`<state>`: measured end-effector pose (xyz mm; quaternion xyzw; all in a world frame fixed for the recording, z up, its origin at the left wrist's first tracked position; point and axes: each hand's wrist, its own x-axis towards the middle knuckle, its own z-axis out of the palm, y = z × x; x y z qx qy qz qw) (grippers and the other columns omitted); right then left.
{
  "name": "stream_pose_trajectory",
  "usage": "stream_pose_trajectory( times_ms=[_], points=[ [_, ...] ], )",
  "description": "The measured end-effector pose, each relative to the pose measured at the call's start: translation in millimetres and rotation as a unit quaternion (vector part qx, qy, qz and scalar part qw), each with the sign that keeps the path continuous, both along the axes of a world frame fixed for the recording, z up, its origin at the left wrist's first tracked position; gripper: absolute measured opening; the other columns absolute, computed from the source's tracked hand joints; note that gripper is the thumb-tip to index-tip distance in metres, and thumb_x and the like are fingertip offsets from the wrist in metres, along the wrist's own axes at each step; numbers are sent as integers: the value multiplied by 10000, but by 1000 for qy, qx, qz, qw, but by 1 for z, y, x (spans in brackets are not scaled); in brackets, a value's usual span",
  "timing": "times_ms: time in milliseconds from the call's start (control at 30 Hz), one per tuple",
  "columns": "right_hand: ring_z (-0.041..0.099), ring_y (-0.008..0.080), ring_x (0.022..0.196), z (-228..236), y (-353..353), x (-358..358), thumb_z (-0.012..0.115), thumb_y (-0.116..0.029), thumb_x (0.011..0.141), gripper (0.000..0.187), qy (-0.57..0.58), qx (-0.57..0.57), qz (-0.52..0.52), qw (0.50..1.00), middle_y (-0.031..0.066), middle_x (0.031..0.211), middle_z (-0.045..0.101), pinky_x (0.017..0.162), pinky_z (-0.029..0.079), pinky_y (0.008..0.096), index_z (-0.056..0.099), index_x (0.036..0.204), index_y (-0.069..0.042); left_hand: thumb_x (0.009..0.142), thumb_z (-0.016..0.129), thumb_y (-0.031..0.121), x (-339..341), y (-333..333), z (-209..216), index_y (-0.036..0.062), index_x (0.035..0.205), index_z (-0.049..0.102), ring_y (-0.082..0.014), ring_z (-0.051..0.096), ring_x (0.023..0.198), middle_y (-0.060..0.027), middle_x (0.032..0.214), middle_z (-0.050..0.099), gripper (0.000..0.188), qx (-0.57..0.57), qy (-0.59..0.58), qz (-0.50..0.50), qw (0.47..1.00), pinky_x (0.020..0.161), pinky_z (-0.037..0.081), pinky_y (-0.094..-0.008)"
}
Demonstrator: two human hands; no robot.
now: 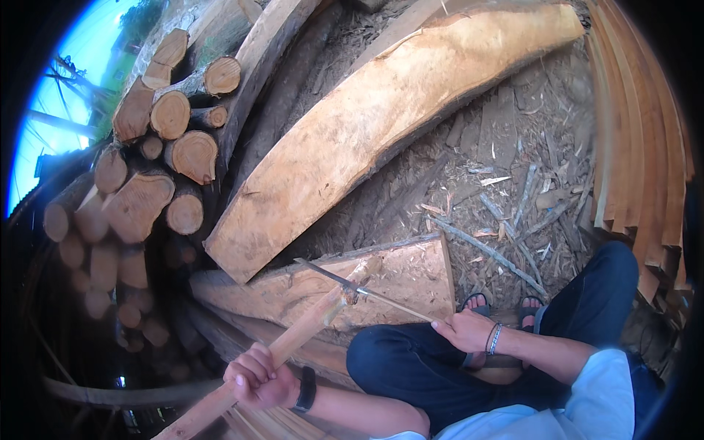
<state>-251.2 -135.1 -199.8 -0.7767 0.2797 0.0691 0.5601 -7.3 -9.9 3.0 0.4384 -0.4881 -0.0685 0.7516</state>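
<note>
My left hand (258, 375) is wrapped round a pale, peeled wooden pole (309, 317). The pole slants from the lower left up towards the middle, and a darker knot shows near its far end. In my right hand (466, 331), beside my knees, is the end of a long thin wooden handle (396, 303). A narrow dark metal blade (321, 271) extends from that handle and crosses the pole close to the knot. Seen nearly edge-on, the blade does not show its exact kind. Under the pole's far end lies a flat wooden slab (411, 273) with chips on it.
A large curved plank (367, 125) stretches across the ground beyond. Cut logs (170, 115) are stacked at the left, and long sawn boards (634, 125) stand at the right. Sticks (488, 249) and shavings litter the dirt near my sandalled feet (477, 302).
</note>
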Motion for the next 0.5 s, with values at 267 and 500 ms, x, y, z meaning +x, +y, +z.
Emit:
stream_pose_trajectory(
  times_ms=[267,500],
  points=[
    [617,464,753,-62,12,-2,316,-510,964,662,43,-54,-23,997,300,703,609,782,484,510,663,818,35,863,482,187,-4,-2,2,145,566,311,-77,259,368,12,431,304,345,-2,-2,5,1000,454,245,-243],
    [620,461,755,-65,5,-1,333,-498,963,641,64,-21,-90,994,303,736,616,786,470,510,673,825,28,846,491,174,-3,-4,-2,141,552,306,-82,262,364,8,427,312,349,-12,20,-5,1000,448,244,-243]
  ],
)
